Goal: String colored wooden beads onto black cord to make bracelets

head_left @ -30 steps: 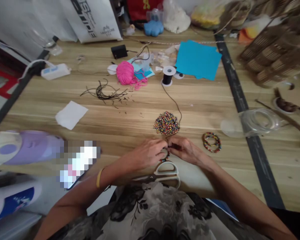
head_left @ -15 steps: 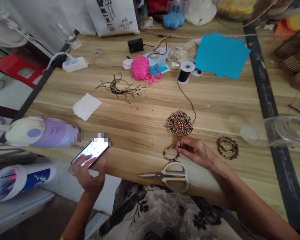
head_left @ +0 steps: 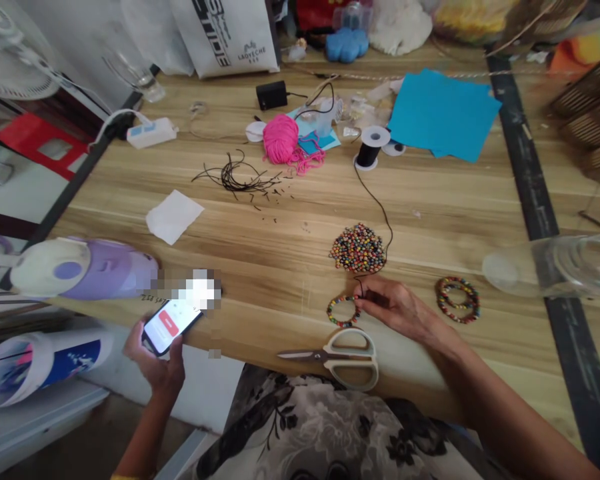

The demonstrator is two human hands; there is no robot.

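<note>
At the table's front left edge, my left hand [head_left: 157, 363] grips the near end of a lit smartphone [head_left: 177, 320], thumb on one side and fingers on the other. A red button shows on its screen; its far end is pixelated. My right hand [head_left: 395, 307] pinches the right side of a beaded bracelet [head_left: 343, 321]. Black cord [head_left: 389, 227] runs from those fingertips past a pile of multicoloured beads [head_left: 359, 248] to a spool [head_left: 369, 148]. Just below the bracelet lie scissors [head_left: 337, 357] with white handles. Finished-looking beaded bracelets [head_left: 459, 300] rest right of my right hand.
Cut black cords [head_left: 237, 177], a pink yarn ball [head_left: 281, 139] and blue paper sheets [head_left: 445, 117] lie farther back. A white paper scrap [head_left: 174, 217] and a purple bottle [head_left: 95, 268] are on the left. A clear plastic container [head_left: 555, 263] lies at right.
My left hand has moved from fingers over the phone's screen to a grip around its near end. The screen now shows a red button. My right hand stays at the bracelet.
</note>
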